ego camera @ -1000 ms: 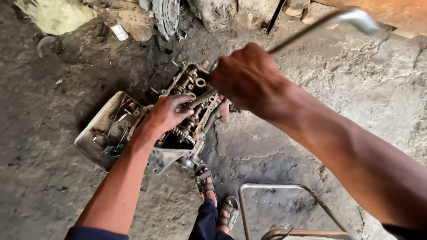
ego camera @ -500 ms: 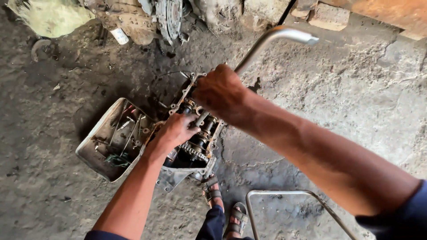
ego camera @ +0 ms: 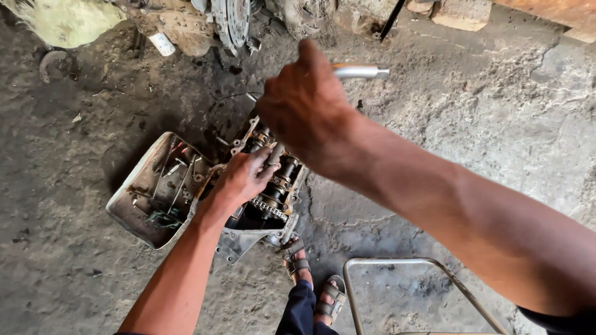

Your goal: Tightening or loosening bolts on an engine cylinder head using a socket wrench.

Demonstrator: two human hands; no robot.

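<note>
Both hands are occupied over the open engine case (ego camera: 264,205) on the dirt floor (ego camera: 434,155): a shaft inside it is gripped by the left hand (ego camera: 245,177), while a bent metal handle (ego camera: 357,71) is clenched by the right hand (ego camera: 307,108) above it. A grey tray (ego camera: 139,205) is seen just left of the case.

My right hand (ego camera: 307,108) grips a polished metal bar (ego camera: 357,71); the engine casing (ego camera: 248,239) shows dull, greasy metal on rough concrete floor (ego camera: 484,124).

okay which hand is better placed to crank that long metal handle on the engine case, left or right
Right, probably. The right hand is already wrapped around the metal handle; the left hand is low on the open engine case, steadying the tool's lower end.
</note>
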